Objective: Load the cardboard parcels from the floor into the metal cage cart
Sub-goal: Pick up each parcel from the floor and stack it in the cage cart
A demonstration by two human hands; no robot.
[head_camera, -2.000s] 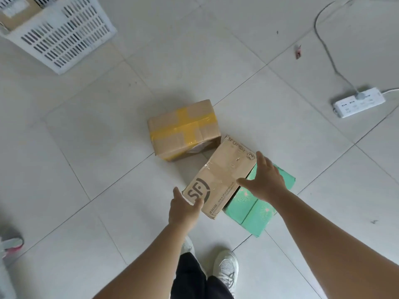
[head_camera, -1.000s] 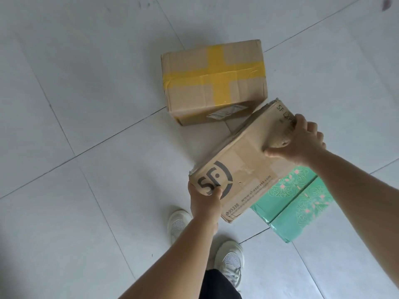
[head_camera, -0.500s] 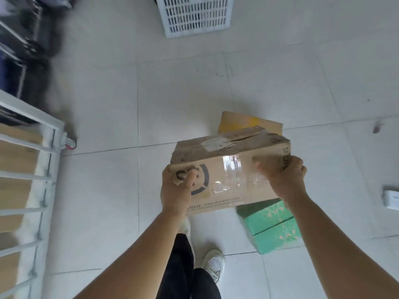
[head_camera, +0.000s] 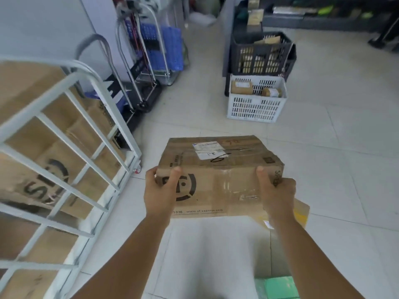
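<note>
Two hands are clamped on one cardboard parcel (head_camera: 218, 175), held in mid-air at the centre of the frame: the left hand (head_camera: 160, 194) is wrapped round its left end with the thumb lying over the printed logo, and the right hand (head_camera: 277, 194) is closed on its right end, thumb up the front face. The grip at opposite ends is judged to keep the dented, taped box level while it is carried. The labelled top is turned upward and away from the camera. Behind the right wrist a parcel with yellow tape (head_camera: 301, 213) is left on the floor, and a green parcel (head_camera: 278, 287) is seen at the lower edge. The metal cage cart (head_camera: 71, 134) fills the left of the frame, already stocked with large boxes behind its white bars. Compared with half a second ago, the parcel has been raised and the view lifted, so that the cart is shown closer and larger, and a white crate (head_camera: 257, 104) and dark crate (head_camera: 261, 53) are now seen at upper right.
</note>
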